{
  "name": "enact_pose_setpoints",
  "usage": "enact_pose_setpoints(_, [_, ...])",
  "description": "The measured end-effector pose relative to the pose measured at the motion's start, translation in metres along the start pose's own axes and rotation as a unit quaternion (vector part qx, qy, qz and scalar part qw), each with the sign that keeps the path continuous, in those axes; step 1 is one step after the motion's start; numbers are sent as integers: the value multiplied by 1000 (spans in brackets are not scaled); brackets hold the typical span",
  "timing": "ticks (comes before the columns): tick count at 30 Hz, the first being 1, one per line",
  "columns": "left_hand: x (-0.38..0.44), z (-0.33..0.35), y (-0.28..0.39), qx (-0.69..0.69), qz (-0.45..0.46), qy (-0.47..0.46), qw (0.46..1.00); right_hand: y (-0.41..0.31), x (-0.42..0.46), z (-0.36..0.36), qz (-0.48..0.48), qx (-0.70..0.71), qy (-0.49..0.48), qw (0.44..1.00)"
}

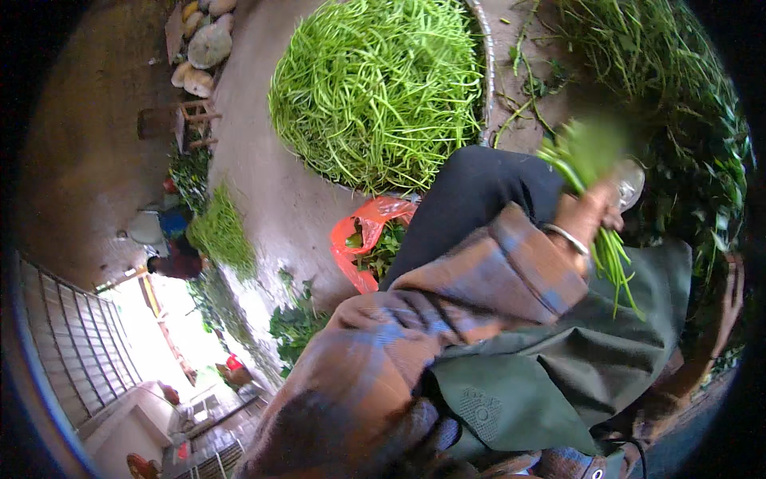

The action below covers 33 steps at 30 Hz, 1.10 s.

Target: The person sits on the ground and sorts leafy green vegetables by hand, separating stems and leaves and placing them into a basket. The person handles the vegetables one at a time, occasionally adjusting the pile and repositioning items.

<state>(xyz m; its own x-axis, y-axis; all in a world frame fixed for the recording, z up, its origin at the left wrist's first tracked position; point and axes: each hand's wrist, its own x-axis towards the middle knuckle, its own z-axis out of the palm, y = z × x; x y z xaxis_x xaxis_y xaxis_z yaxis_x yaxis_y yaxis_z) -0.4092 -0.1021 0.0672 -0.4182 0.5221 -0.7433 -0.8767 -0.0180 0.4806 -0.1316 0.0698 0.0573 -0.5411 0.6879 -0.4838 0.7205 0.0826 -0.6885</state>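
My left hand [589, 206], with a bracelet [565, 238] at the wrist and a plaid sleeve, is closed around a bunch of green stems [613, 269]. The upper end of the bunch is blurred. Below it, a dark green apron [628, 335] covers my lap. Beyond my dark-trousered knee [479, 179] is a large heap of cut green stems [383, 90], held in a round container whose rim [488, 66] shows on the right. Leafy vines [682, 138] are piled to the right of the hand. My right hand is out of view.
A red plastic bag [353, 239] with leaves stands by my knee. Loose vine pieces [529, 78] lie on the floor. Farther left are another green heap [221, 233], a person [179, 260], a small wooden stool [194, 123] and several pumpkins or gourds [209, 47].
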Motion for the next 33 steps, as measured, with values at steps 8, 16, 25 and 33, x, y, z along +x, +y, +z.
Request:
enact_pose_setpoints(8, [-84, -225, 303, -28, 377, 20, 926, -98, 16, 89, -115, -214, -77, 967])
enact_pose_setpoints(16, [-129, -328, 398, 72, 431, 287, 853, -114, 24, 88, -80, -227, -105, 965])
enact_pose_setpoints(25, [184, -351, 337, 750, 275, 484, 358, -135, -6, 83, -45, -160, -78, 983])
enact_pose_setpoints(33, [177, -398, 440, 793, 344, 348, 364, -104, -44, 60, -39, -1, 43, 998])
